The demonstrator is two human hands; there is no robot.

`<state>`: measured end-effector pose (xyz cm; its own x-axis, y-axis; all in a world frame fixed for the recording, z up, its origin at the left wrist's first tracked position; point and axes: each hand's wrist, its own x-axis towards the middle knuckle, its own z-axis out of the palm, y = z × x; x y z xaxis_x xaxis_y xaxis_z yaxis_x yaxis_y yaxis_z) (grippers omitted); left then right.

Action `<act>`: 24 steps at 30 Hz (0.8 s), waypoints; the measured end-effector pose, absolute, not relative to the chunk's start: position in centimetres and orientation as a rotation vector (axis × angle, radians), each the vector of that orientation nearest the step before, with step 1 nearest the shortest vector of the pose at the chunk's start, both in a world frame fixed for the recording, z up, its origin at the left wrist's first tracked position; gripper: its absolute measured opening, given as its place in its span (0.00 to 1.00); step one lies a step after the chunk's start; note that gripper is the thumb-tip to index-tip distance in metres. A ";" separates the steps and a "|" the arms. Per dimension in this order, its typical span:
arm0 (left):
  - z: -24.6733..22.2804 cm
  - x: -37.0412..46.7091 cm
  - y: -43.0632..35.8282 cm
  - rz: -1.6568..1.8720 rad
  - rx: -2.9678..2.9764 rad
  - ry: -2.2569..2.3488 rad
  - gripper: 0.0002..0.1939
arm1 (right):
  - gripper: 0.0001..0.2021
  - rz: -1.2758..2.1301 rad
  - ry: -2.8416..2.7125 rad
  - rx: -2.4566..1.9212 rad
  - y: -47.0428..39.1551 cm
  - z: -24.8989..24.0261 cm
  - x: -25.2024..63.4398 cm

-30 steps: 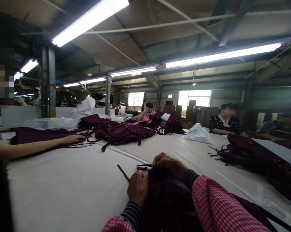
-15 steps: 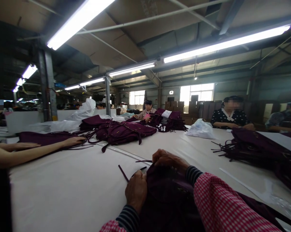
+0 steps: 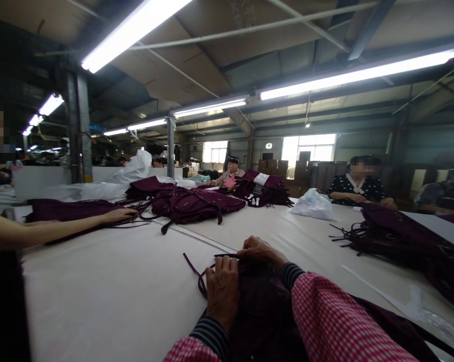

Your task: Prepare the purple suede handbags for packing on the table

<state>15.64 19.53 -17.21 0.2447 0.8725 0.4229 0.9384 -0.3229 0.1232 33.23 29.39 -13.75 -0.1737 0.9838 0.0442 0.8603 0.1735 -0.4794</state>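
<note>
Maroon bag now lies pressed under the flattened, ungripping left hand, which has slid forward, while the right hand seemingly pinches its strap on the counter.

A garment or bag factory floor, seen from a seat at a long white worktable. Piles of dark purple bags lie along the table, with several workers seated around it. Above the table hang fluorescent tube lights under a bare metal-framed roof. Beyond its far end, stacked cardboard boxes stand below windows.
</note>
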 end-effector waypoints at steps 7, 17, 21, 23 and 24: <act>-17.7 15.8 19.7 -0.614 -2.530 -1.824 0.19 | 0.09 0.240 -1.988 -1.950 30.1 -14.2 29.8; -17.4 15.6 19.5 -0.681 -2.492 -2.235 0.27 | 0.13 0.181 -1.724 -2.036 30.6 -14.9 31.6; -17.6 15.4 19.9 -0.716 -2.538 -2.211 0.23 | 0.14 0.138 -1.754 -1.998 29.3 -14.0 31.7; -17.4 15.4 19.9 -0.738 -2.556 -2.189 0.22 | 0.13 0.102 -1.822 -1.948 28.5 -13.2 31.6; -17.2 15.4 19.8 -0.748 -2.565 -2.173 0.22 | 0.12 0.095 -1.873 -1.916 28.1 -12.8 31.5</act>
<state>15.38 19.83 -17.21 0.1294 0.9832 0.1284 0.8539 -0.1764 0.4896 31.52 28.11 -12.76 0.0724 0.9622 0.2626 0.9307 0.0295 -0.3647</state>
